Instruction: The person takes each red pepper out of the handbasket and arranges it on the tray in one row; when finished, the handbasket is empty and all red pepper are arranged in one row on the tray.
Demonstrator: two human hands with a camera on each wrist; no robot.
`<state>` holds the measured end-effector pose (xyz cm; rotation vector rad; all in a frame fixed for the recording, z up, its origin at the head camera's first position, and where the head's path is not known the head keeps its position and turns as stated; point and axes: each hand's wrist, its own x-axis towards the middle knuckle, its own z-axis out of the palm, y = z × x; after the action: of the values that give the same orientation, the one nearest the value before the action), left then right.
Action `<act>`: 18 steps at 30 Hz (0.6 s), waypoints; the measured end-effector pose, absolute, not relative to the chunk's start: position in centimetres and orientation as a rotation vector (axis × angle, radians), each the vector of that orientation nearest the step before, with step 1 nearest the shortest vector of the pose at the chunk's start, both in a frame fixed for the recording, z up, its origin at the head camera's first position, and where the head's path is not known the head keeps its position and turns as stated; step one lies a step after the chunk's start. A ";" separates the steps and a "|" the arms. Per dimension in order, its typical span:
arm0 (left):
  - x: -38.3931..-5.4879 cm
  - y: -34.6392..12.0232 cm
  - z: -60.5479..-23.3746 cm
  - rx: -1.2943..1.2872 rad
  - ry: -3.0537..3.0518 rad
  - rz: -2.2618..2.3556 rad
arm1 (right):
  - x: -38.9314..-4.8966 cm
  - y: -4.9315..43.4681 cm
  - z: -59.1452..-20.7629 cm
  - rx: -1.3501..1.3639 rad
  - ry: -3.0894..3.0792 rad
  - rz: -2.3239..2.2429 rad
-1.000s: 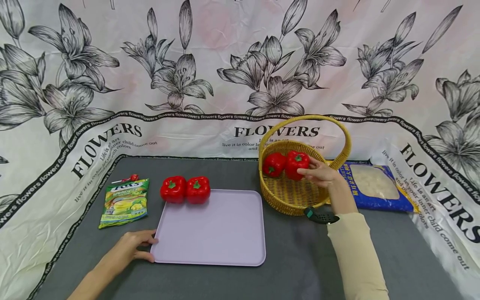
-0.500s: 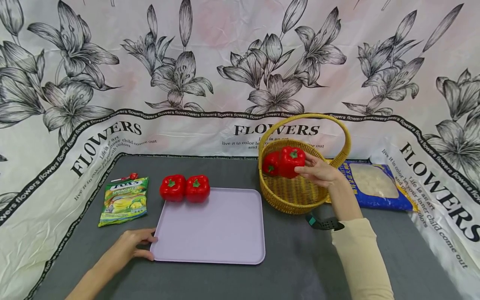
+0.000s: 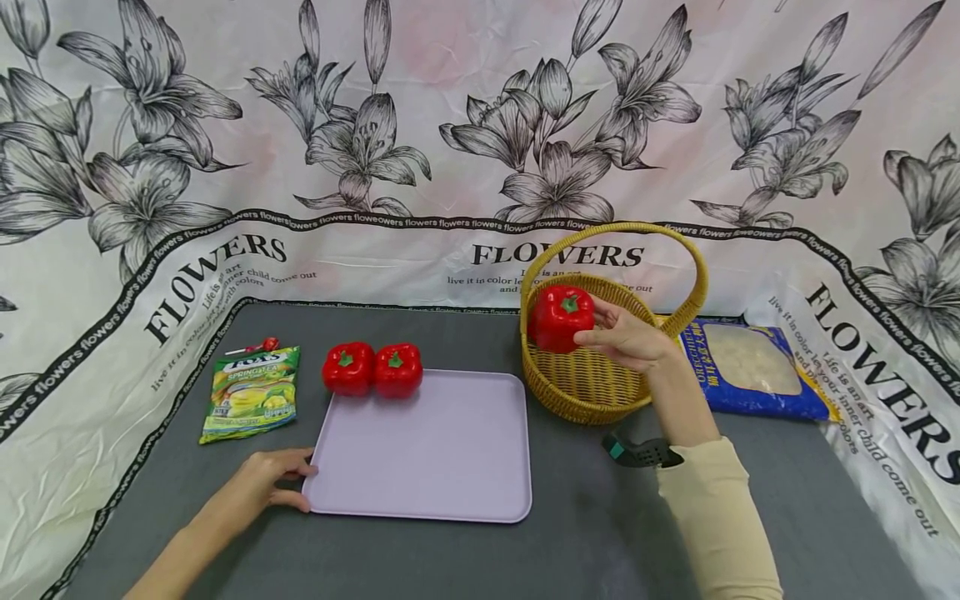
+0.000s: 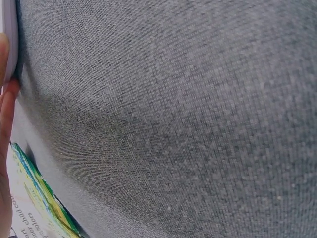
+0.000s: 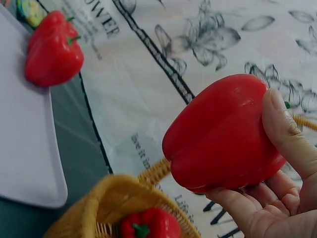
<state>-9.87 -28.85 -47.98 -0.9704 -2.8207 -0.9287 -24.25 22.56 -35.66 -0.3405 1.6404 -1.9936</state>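
Observation:
My right hand point(image 3: 626, 333) holds a red bell pepper point(image 3: 562, 318) with a green stem over the yellow wicker basket point(image 3: 577, 412). In the right wrist view the thumb lies on one side of the pepper point(image 5: 223, 134) and fingers beneath it. Another red bell pepper point(image 5: 156, 224) lies inside the basket; the held one covers it in the head view. My left hand point(image 3: 255, 487) has its thumb and fingertips at the left rim of a pale lilac tray point(image 3: 420, 458). Two more red bell peppers point(image 3: 348, 368) point(image 3: 398, 371) sit side by side at the tray's far left corner.
Left of the tray lies a green snack bag point(image 3: 251, 396), with a small red-headed stick item point(image 3: 268, 344) behind it. A blue pasta bag point(image 3: 750, 367) lies right of the basket. The basket's tall handle point(image 3: 701, 283) arches above it. Floral cloth point(image 3: 420, 183) hangs behind the grey table.
My right hand has moved left with the bell pepper, which now covers the other one in the basket. My left hand stays at the tray's rim; the head view has shifted slightly.

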 end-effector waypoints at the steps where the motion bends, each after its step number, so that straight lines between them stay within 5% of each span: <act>1: -9.9 -28.8 -48.0 -0.968 -2.825 -0.930 | -24.2 22.3 -35.5 -0.346 1.634 -1.993; 18: -9.9 -28.9 -48.0 -0.984 -2.789 -0.921 | -23.9 16.9 -36.0 -0.315 1.627 -1.953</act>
<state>-9.90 -28.86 -47.97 -0.9840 -2.7894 -0.9206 -23.85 16.93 -36.04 -0.3146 1.6265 -1.9529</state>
